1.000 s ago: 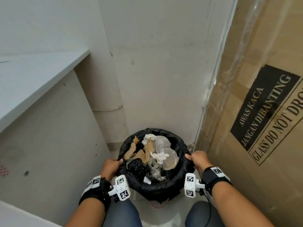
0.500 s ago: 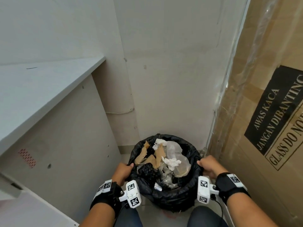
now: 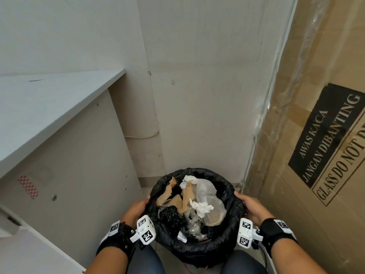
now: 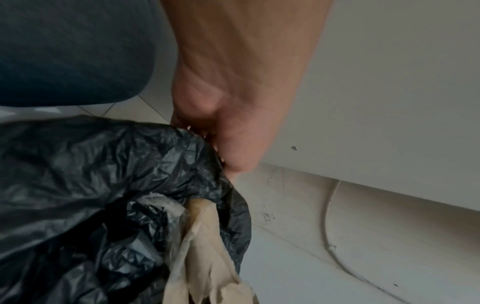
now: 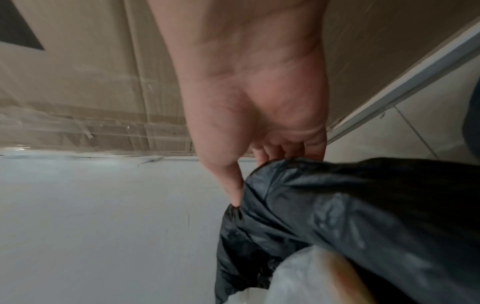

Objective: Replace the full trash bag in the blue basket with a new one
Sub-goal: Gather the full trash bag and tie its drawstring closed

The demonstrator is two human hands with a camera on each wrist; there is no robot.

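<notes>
Two hands are working the rim of the crinkled black plastic trash bag (image 3: pixel 199 248), which is sitting low in the head view, wedged into a corner between the pale grey cabinet (image 3: pixel 65 175) and the tall taped cardboard carton (image 3: pixel 316 155) printed with a glass warning. The blue basket itself is not showing; the bag's folded-over cuff is covering whatever is holding it.

Left hand (image 3: pixel 136 209) is gripping the cuff at about 9 o'clock on the bag's mouth. In the left wrist view its fingers (image 4: pixel 233 152) are curling down over bunched black film. Right hand (image 3: pixel 249 206) is at about 3 o'clock; the right wrist view shows its fingertips (image 5: pixel 233 191) pinching a fold of the bag's edge.

Bag is sitting full: torn brown paper scraps (image 3: pixel 177 196), crumpled white tissue (image 3: pixel 201 207) and a cloudy clear plastic bag (image 3: pixel 209 196) are heaped near the rim.

Step in hand, as I am reading it: freeing the full liner's cuff, at the very start of the job. No new bag is showing anywhere.

Next move is likely calling for peeling the cuff up evenly on both sides, gathering the mouth toward centre so loose scraps are not spilling, then lifting straight up. Room is tight at 3 and 9 o'clock.
</notes>
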